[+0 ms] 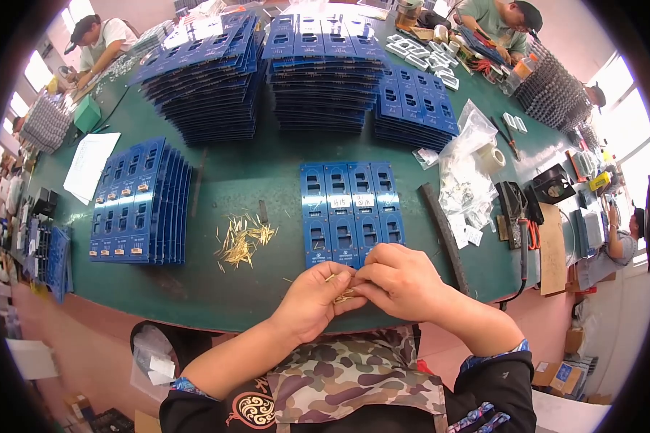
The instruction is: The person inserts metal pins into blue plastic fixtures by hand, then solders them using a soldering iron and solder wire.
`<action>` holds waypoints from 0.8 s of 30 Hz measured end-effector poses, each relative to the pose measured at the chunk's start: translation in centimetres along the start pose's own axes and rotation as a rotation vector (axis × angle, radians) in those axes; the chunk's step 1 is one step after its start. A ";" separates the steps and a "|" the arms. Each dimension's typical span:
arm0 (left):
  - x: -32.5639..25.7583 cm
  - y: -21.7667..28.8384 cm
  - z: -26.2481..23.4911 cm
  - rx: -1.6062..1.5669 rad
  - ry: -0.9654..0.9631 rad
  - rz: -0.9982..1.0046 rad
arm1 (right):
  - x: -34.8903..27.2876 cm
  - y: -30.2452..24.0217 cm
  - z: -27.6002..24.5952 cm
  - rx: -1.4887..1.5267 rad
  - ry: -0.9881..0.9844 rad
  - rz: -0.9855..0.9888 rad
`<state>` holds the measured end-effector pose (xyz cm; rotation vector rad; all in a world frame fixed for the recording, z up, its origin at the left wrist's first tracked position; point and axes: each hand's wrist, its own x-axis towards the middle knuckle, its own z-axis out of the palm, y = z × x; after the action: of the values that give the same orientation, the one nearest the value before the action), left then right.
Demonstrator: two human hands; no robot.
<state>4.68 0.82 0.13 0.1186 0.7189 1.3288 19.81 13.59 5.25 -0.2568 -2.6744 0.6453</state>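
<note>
A blue circuit board panel with several dark cutouts lies flat on the green table in front of me. My left hand is curled at the panel's near edge, with several brass pins in its cupped fingers. My right hand meets it there, thumb and fingertips pinched together over those pins. Whatever sits between the right fingertips is too small to make out. To the left of the panel is a loose pile of brass pins, with a small dark strip beside it.
Tall stacks of blue panels stand at the back; upright panels stand at left. A dark bar, a plastic bag, a soldering iron and a small fan lie at right. Several co-workers sit around the table.
</note>
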 end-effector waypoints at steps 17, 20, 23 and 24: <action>0.6 -0.4 1.2 0.095 0.013 -0.104 | -0.9 1.2 0.5 0.116 0.046 0.047; 0.5 -0.1 0.8 0.177 0.046 -0.142 | -0.4 3.8 -0.5 0.296 0.162 0.240; 0.5 0.2 0.5 0.233 0.057 -0.159 | 0.7 5.5 -1.6 0.221 0.022 0.469; 0.5 0.3 0.5 0.252 0.043 -0.163 | 0.9 6.0 -1.5 0.219 0.025 0.469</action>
<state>4.76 1.55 0.43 0.2295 0.9117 1.0842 20.14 19.67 3.91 -0.8366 -2.5006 1.0544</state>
